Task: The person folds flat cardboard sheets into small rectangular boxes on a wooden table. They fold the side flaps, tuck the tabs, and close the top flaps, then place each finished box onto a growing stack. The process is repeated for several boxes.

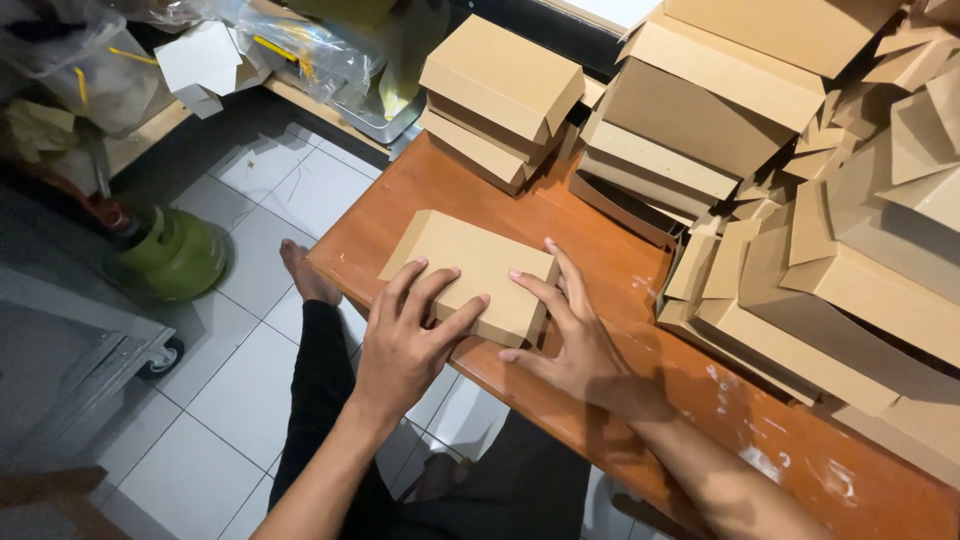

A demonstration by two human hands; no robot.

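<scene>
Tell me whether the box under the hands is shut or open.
Shut: the box shows a flat closed top, with both hands pressing on it.

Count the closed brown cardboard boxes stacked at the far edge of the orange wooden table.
2: the top closed brown cardboard box sits on a lower one. Others may be hidden in the pile of unfinished boxes to the right.
</scene>
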